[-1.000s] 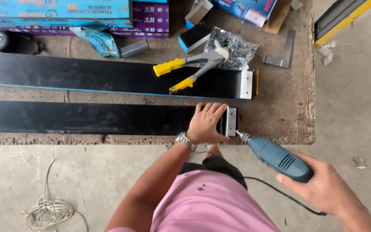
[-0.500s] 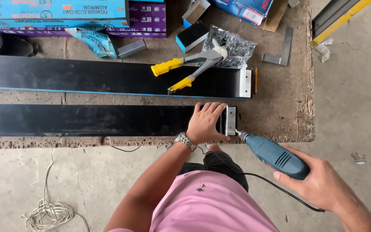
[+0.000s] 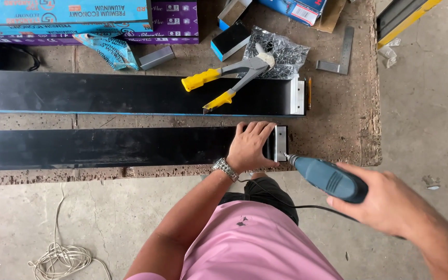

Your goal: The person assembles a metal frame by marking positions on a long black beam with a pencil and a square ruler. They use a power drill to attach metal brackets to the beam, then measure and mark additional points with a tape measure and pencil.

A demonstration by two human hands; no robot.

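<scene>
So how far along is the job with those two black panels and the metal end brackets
Done, it seems: the far black panel already carries its silver end bracket, with the yellow-handled rivet tool lying on it. In hand: the left hand presses down the near black panel while the right hand aims the blue electric drill at its silver bracket. Left: fastening that bracket; no rivets are visible.

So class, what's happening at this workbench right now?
A person in a pink shirt presses the left hand flat on the near black panel, close to the silver bracket at its end. The right hand grips a blue power drill with its bit at the bracket's near edge. A second black panel lies behind, with a yellow-handled rivet tool resting on it.
</scene>
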